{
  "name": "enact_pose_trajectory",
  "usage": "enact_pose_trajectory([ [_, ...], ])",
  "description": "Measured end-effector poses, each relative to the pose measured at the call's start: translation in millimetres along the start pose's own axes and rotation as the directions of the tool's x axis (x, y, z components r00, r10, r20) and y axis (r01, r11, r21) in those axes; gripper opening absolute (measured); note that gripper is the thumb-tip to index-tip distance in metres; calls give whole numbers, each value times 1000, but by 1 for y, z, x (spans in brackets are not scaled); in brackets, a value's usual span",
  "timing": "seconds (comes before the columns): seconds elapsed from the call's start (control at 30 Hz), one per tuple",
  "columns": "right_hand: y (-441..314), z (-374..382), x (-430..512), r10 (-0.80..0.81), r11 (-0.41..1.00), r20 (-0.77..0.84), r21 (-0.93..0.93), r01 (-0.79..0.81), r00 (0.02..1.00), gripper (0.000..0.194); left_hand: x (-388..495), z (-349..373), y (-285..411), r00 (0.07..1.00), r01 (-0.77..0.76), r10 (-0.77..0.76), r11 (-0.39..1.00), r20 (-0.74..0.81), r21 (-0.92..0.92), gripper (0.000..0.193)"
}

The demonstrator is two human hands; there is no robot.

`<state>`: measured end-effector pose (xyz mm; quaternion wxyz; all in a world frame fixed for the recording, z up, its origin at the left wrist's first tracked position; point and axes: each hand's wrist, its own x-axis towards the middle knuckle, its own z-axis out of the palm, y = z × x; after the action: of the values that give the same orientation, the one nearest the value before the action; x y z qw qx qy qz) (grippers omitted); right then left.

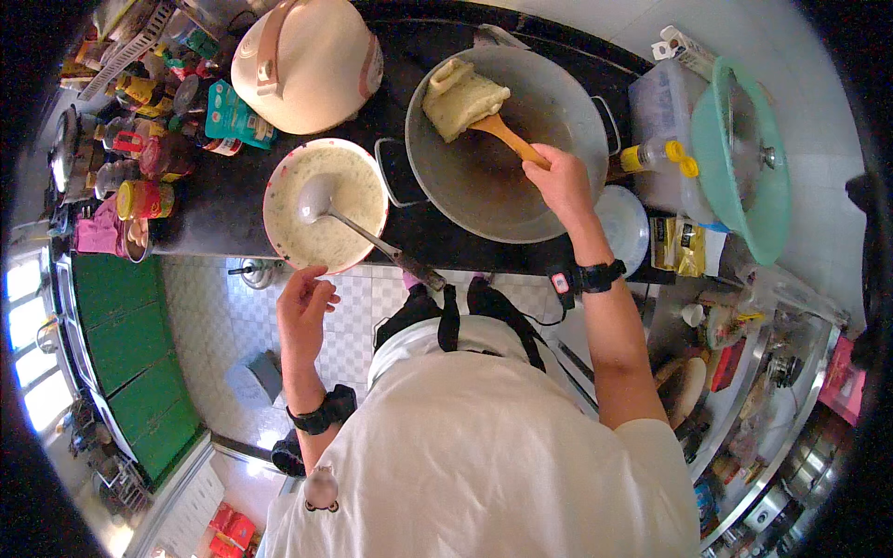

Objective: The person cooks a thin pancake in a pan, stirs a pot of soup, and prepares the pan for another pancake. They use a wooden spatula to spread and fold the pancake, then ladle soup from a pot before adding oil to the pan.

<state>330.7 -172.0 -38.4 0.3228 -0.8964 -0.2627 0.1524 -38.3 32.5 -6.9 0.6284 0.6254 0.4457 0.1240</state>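
My right hand (561, 185) grips the handle of a wooden spatula (506, 132) over a large, deep metal pot (460, 199). A folded, pale, greenish-flecked pancake (464, 101) rests on its blade, near the pot's far left wall. Brownish residue marks the pot's bottom. My left hand (305, 307) holds nothing; its fingers are loosely bent and apart, just in front of a bowl with a red-trimmed rim (271, 230). Pale batter (300, 171) with green flecks lies in that bowl. A metal ladle (317, 199) sits in the batter, its handle sticking out over the counter's front edge.
A cream rice cooker (307, 70) stands behind the bowl. Jars and bottles (146, 150) crowd the left. Right of the pot are a pale plate (621, 227), a plastic box (666, 104) and a green basin (704, 132) with a glass lid. The black counter (209, 230) ends before me.
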Motion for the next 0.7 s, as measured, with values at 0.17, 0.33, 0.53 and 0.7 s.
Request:
enact_pose_trajectory([
  [0.17, 19, -10, -21, -5, 980, -93, 199, 23, 996, 35, 0, -3, -2, 999, -32, 32, 999, 17, 29, 24],
  [0.33, 25, -37, -67, 151, 923, -54, 365, -121, 987, 36, 5, -4, -1, 998, -43, 42, 998, 40, 35, 23],
  [0.53, 41, -90, -149, 301, 864, -140, 459, -207, 943, 41, 16, 6, 4, 985, -103, 94, 993, 145, 50, 23],
  [0.7, 69, -155, -241, 419, 884, -277, 340, -320, 865, 41, 19, 22, 11, 977, -110, 89, 989, 196, 102, 23],
])
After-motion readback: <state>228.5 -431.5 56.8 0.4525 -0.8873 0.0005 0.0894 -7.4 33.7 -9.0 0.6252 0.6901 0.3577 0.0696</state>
